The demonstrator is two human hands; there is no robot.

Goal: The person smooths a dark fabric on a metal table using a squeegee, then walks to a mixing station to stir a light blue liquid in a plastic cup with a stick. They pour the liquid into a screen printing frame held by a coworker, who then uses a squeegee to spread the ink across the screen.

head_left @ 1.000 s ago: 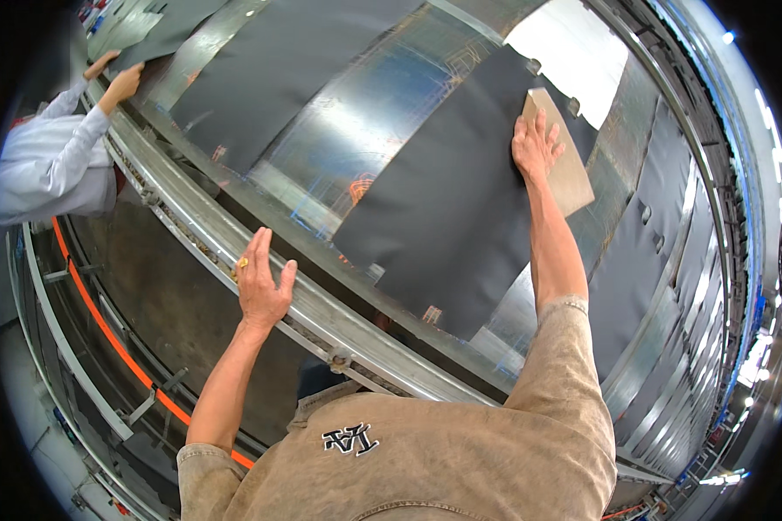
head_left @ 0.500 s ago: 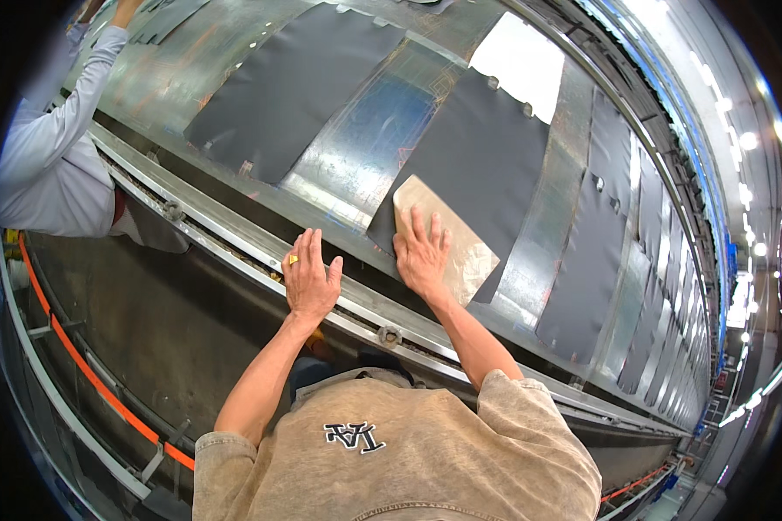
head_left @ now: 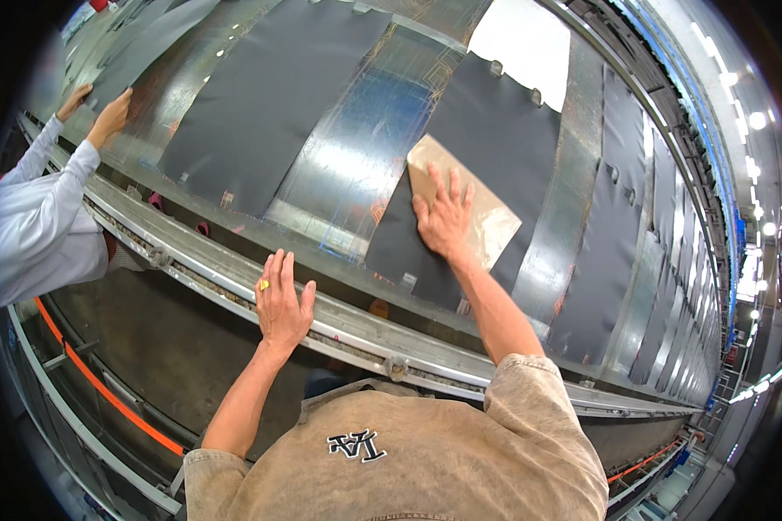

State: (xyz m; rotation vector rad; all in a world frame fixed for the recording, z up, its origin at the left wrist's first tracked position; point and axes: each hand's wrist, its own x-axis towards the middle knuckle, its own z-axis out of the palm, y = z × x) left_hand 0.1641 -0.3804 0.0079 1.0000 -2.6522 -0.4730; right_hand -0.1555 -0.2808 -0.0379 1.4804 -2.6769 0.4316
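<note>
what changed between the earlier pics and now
The right hand moved the tan board from the dark sheet's far end to its near edge, then partway back out. Nothing was let go. The left hand stayed at the metal rail.

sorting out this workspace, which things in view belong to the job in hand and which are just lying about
Apparently in the job:
flat tan rectangular pad, under the right hand
dark grey flexible sheet, beneath the pad
shiny grey metal table, under the sheet

Apparently just around:
long flat orange strip, lower left
bright overhead lights, right edge
</note>
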